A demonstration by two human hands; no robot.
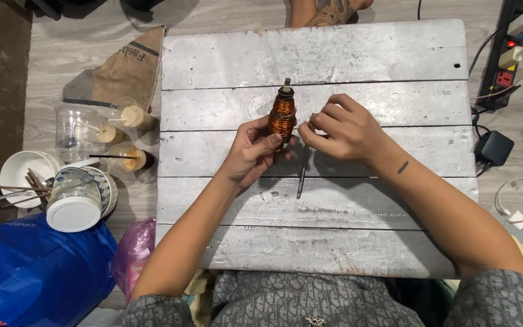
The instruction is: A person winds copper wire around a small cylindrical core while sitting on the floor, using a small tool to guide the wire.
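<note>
Whitewashed plank board (pixel 334 54), laid across the person's lap, serving as work surface. Blue plastic bag (pixel 37 266) on the floor at lower left, beside it a pink bag (pixel 134 251). White bowls (pixel 25 172) with chopsticks and clear plastic cups (pixel 125 136) grouped left of the board; black power strip (pixel 506 54) at upper right. Left hand (pixel 250 151) closed around the lower part of a copper-wire coil (pixel 282 116), held upright above the board's middle. Right hand (pixel 343 130), fingers pinched together just right of the coil; the wire itself is too fine to see. Thin dark rod (pixel 302 172) lying on the board below the hands
</note>
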